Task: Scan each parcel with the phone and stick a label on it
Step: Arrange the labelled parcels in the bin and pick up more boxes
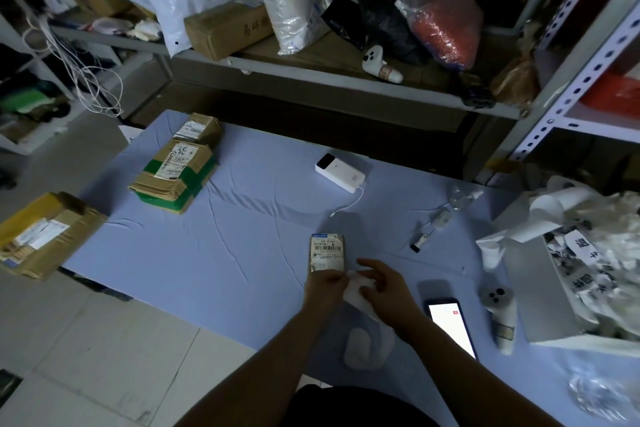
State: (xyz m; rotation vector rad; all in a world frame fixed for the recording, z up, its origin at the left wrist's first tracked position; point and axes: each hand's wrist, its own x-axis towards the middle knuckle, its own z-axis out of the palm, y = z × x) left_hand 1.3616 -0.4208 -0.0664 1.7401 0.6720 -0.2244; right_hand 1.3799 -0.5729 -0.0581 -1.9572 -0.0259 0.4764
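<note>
A small brown parcel with a barcode slip lies on the blue table, just beyond my hands. Both hands meet over a white label strip at the parcel's near edge. My left hand pinches the strip's top corner. My right hand holds the strip from the right with curled fingers. The phone lies face up with a lit white screen to the right of my right hand.
Two taped parcels sit at the table's far left and another parcel lies off its left edge. A white power bank with cable, a white handheld device and a box of label scraps stand right; shelving behind.
</note>
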